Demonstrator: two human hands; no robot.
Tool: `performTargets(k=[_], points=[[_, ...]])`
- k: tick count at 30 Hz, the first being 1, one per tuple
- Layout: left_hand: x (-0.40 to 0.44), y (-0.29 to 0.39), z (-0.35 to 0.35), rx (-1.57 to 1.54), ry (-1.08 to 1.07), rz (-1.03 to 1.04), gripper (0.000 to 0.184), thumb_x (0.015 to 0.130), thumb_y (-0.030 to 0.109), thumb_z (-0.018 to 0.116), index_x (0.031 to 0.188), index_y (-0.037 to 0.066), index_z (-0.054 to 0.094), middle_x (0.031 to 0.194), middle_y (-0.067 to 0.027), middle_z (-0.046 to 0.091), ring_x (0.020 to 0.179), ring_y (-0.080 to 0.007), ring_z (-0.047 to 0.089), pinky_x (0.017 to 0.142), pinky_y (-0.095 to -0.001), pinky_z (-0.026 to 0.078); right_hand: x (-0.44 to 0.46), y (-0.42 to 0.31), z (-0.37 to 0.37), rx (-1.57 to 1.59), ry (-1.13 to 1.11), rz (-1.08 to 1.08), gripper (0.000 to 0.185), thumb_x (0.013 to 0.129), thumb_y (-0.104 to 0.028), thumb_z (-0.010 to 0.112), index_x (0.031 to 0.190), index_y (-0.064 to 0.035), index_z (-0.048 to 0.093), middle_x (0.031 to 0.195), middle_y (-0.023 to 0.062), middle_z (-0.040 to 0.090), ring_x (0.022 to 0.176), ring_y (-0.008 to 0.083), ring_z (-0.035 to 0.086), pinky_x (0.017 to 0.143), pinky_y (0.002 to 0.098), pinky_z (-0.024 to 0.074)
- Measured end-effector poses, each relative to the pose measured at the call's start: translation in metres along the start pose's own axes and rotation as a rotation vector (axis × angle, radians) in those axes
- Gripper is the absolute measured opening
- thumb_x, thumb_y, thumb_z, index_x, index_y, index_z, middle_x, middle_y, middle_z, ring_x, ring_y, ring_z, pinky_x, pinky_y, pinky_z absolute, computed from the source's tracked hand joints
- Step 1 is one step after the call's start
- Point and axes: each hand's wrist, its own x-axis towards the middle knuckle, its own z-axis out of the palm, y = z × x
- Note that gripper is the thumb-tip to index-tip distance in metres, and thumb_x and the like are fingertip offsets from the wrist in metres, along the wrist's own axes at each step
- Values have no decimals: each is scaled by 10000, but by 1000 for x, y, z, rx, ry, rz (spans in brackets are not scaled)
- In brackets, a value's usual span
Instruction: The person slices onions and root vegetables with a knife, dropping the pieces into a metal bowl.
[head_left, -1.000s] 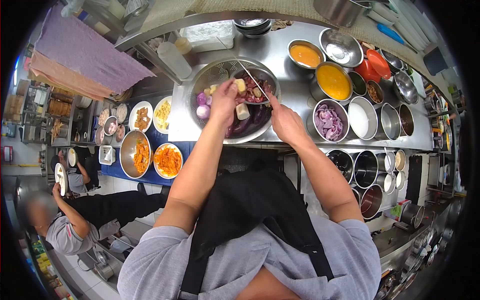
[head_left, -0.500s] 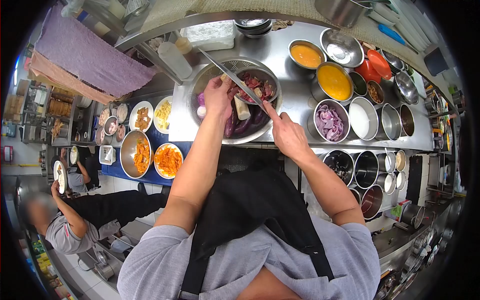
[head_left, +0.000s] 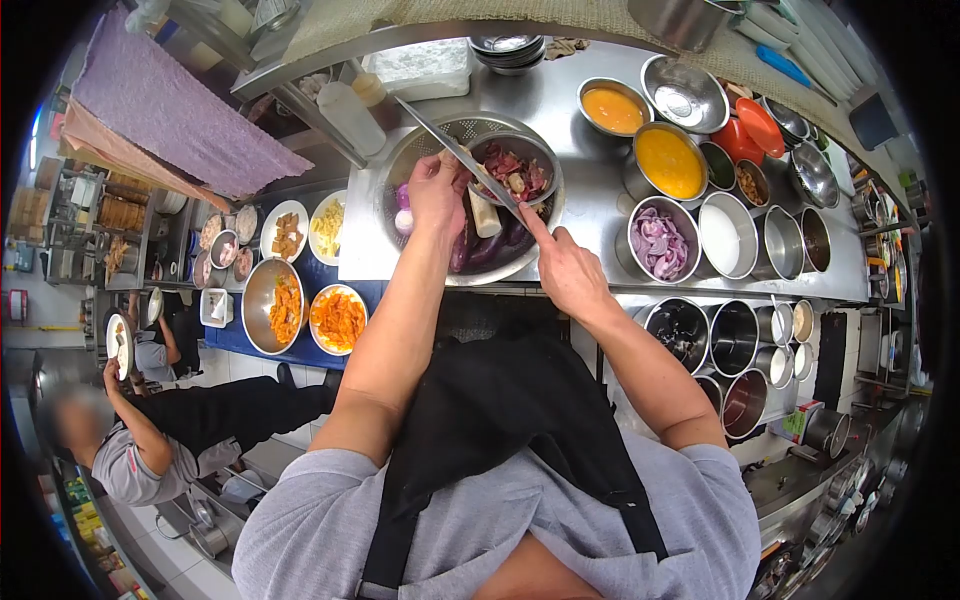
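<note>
My right hand [head_left: 570, 270] is closed round the handle end of a long knife [head_left: 440, 133], its index finger stretched along the blade. The blade points up and left, across the rim of a small metal bowl [head_left: 550, 152] of reddish peelings [head_left: 512, 168]. Beside the blade, my left hand [head_left: 437, 195] is closed on a small pale piece, mostly hidden by the fingers and knife. Under both sits a perforated metal colander [head_left: 400, 155] holding dark purple eggplants [head_left: 500, 250], a pale thick root-like piece [head_left: 485, 215] and a peeled onion [head_left: 403, 222].
Pots of sliced red onion [head_left: 660, 240], yellow liquid [head_left: 670, 162] and white contents [head_left: 727, 237] stand right on the steel counter [head_left: 590, 225]. Left are a bowl of orange pieces [head_left: 262, 300] and plates. An overhead shelf [head_left: 400, 45] spans the top. Another person [head_left: 140, 470] holds a plate at left.
My right hand has shifted slightly left and down with the knife. My left hand stays nearly in place, its fingers still closed.
</note>
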Motion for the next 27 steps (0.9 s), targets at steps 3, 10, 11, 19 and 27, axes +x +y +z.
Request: performTargets(k=[3, 10, 11, 19, 27], points=[[-7, -3, 4, 3, -56, -12, 193, 964, 111, 688, 1073, 6, 568, 1008, -116, 664, 896, -221, 661, 804, -348, 568, 13, -3, -5, 21, -9, 32, 730, 910, -40, 484, 1582, -238, 280, 970, 298, 616, 793, 495, 672, 727, 573, 551], [-2, 12, 5, 105, -112, -76, 213, 998, 90, 629, 1155, -49, 598, 1042, -120, 669, 926, -209, 664, 801, -335, 575, 14, 2, -19, -11, -21, -11, 730, 909, -34, 462, 1584, -250, 284, 967, 300, 623, 814, 496, 674, 734, 571, 549], [2, 14, 3, 132, -114, -71, 233, 1003, 90, 621, 1193, -43, 603, 1034, -109, 675, 908, -196, 665, 794, -322, 570, 11, 3, -19, -12, -19, -12, 730, 909, -34, 462, 1584, -250, 284, 967, 300, 623, 814, 496, 674, 734, 571, 549], [3, 14, 4, 118, -43, -34, 230, 991, 110, 652, 1133, -60, 593, 1000, -115, 690, 868, -192, 673, 786, -317, 564, -1, 5, -19, -32, 13, -48, 743, 909, -35, 472, 1589, -265, 279, 907, 266, 604, 727, 475, 665, 692, 560, 557], [3, 18, 2, 163, -62, -34, 247, 981, 114, 669, 1119, -75, 589, 1001, -128, 690, 871, -202, 687, 778, -320, 566, 2, 6, -14, -35, 8, -32, 746, 904, -27, 471, 1585, -268, 282, 913, 268, 610, 748, 478, 667, 711, 560, 556]])
